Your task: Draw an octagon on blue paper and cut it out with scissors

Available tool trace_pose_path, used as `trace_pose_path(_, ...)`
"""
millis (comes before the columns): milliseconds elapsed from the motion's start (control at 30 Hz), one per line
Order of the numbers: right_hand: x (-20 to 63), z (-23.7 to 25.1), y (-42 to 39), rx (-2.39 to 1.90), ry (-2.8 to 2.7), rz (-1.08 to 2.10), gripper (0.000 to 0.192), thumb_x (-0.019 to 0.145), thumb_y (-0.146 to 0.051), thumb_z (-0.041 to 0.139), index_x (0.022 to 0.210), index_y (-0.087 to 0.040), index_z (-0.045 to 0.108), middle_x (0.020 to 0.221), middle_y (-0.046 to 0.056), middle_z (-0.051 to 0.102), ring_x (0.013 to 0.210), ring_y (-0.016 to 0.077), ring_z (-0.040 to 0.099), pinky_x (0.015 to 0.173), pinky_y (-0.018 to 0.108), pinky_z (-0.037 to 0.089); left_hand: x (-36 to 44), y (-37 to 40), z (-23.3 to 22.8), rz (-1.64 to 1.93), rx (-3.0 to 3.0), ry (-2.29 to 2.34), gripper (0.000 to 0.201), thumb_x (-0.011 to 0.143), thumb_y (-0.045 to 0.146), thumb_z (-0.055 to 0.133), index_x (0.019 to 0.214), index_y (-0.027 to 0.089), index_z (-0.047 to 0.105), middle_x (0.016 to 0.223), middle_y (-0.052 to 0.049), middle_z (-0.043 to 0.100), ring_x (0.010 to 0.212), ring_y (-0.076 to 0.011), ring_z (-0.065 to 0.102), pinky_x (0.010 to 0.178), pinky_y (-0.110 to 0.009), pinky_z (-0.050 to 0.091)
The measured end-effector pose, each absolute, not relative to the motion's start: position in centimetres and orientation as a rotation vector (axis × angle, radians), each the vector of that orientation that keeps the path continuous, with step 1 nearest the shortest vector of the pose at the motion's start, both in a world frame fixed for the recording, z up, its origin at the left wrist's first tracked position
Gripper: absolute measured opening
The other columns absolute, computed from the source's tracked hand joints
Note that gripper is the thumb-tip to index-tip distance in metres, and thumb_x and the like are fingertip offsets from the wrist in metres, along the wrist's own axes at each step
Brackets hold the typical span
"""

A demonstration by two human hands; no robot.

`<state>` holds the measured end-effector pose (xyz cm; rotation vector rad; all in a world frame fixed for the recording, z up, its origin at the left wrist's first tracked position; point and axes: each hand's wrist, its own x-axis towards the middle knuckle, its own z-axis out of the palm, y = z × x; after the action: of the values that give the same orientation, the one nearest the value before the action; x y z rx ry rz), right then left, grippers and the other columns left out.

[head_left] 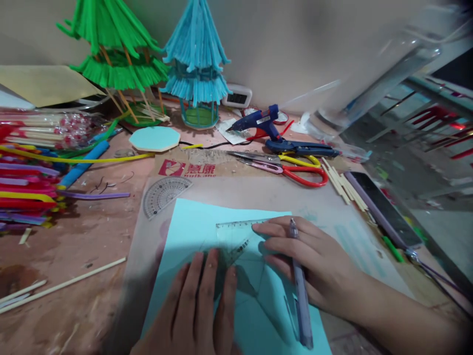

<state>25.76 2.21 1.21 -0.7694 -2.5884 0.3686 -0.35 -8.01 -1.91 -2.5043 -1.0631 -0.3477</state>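
A sheet of light blue paper (192,222) lies in front of me, with faint pencil-like lines on it. On the sheet rests a transparent set square (236,236), partly covered by both hands. My left hand (199,305) is spread flat, its fingertips at the set square's lower left side. My right hand (306,251) touches the square's right end with its fingertips. A grey-purple pen (301,296) is tucked in that same hand, slanting down towards me. Just up and left of the sheet sits a transparent protractor (164,195).
Behind stand a green pipe-cleaner tower (114,64) and a blue one (199,59). A glue gun (258,121), red-handled scissors (303,175), sticks (343,182) and a phone (384,209) lie around the right. Pipe cleaners (29,187) are heaped at left, near a pale blue octagon (155,138).
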Motion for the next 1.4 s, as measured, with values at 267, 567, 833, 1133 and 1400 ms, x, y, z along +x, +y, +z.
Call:
trace_pose_path(267, 26.1, 0.8, 2.5, -0.781, -2.574, 0.424, 0.025, 0.094, -0.016, 0.060, 0.116, -0.025, 0.055, 0.124, 0.011, 0.069, 0.112, 0.0257, 0.064, 0.096, 0.044, 0.054, 0.8, -4.8, 0.0, -0.323, -2.567, -1.084, 0.036, 0.098, 0.021, 0.039, 0.123, 0.014, 0.063, 0.126, -0.012, 0.070, 0.101, -0.0294, 0.069, 0.073, -0.039, 0.051)
trace_pose_path(567, 25.2, 1.5, 2.3, -0.566, -2.660, 0.554, 0.029, 0.095, -0.013, 0.055, 0.123, -0.020, 0.050, 0.132, 0.017, 0.065, 0.123, 0.0243, 0.060, 0.104, 0.043, 0.052, 1.4, -4.0, -0.7, -0.502, -2.650, -1.046, 0.041, 0.102, 0.020, 0.029, 0.118, 0.017, 0.067, 0.136, -0.012, 0.064, 0.128, -0.0312, 0.054, 0.106, -0.047, 0.032)
trace_pose_path(833, 25.4, 1.0, 2.5, -0.751, -2.554, 0.441, 0.023, 0.094, -0.016, 0.061, 0.116, -0.016, 0.056, 0.133, 0.016, 0.064, 0.125, 0.0254, 0.057, 0.107, 0.043, 0.048, 1.3, -3.9, -0.6, -0.441, -2.630, -1.110, 0.033, 0.100, 0.021, 0.036, 0.122, 0.012, 0.059, 0.130, -0.013, 0.068, 0.119, -0.0296, 0.063, 0.110, -0.044, 0.030)
trace_pose_path(1133, 25.9, 0.6, 2.2, -0.778, -2.613, 0.483, 0.028, 0.095, -0.017, 0.061, 0.122, -0.017, 0.052, 0.144, 0.017, 0.056, 0.138, 0.0250, 0.050, 0.113, 0.041, 0.045, 1.5, -4.4, -0.9, -0.438, -2.610, -1.080, 0.028, 0.099, 0.021, 0.042, 0.121, 0.008, 0.055, 0.131, -0.018, 0.065, 0.122, -0.0333, 0.062, 0.110, -0.046, 0.030)
trace_pose_path(1400, 25.9, 0.8, 2.3, -0.788, -2.647, 0.439, 0.027, 0.096, -0.020, 0.061, 0.121, -0.017, 0.053, 0.143, 0.017, 0.057, 0.139, 0.0234, 0.049, 0.115, 0.037, 0.045, 1.2, -3.8, -1.0, -0.468, -2.631, -1.047, 0.032, 0.101, 0.016, 0.035, 0.121, 0.006, 0.057, 0.132, -0.018, 0.065, 0.123, -0.0311, 0.063, 0.110, -0.044, 0.030)
